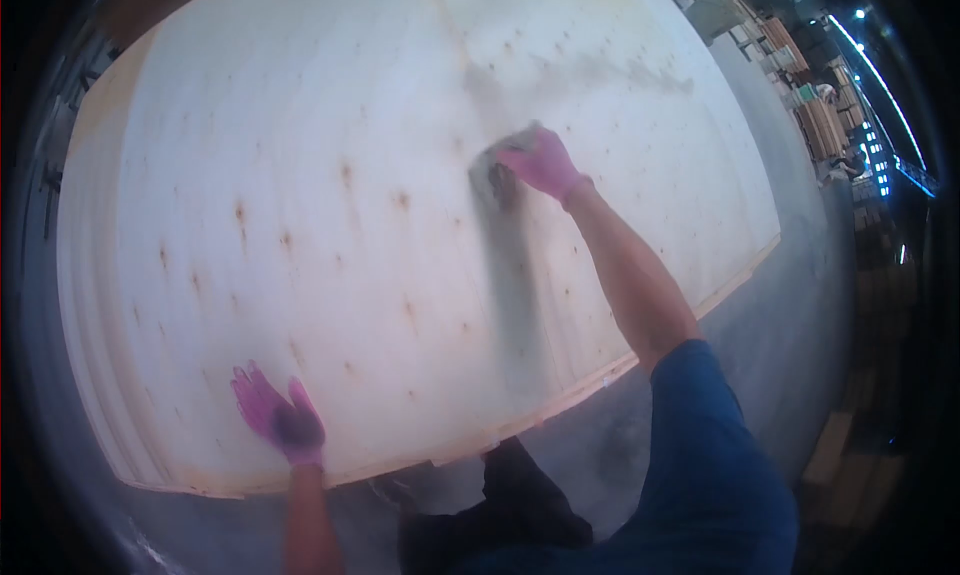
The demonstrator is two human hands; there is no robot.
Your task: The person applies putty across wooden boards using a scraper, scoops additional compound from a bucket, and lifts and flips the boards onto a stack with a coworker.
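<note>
A large pale plywood sheet (380,255) with scattered brown knots lies in front of me. My right hand (543,165), in a pink glove, is closed at the middle right of the sheet. In its grip is a greyish, blurred piece (499,175) whose kind I cannot make out. A grey smear (515,295) runs from there toward the near edge, and a fainter one lies farther up. My left hand (280,415), also pink-gloved, is open with spread fingers at the sheet's near left. It has a dark patch and holds nothing; whether it touches the wood is unclear.
More layers show along the left edge (110,375), as in a stack. Grey floor (790,305) runs along the right side. Wooden stacks (825,125) stand at the far right, with a person nearby. My dark-clothed legs (510,505) are close to the near edge.
</note>
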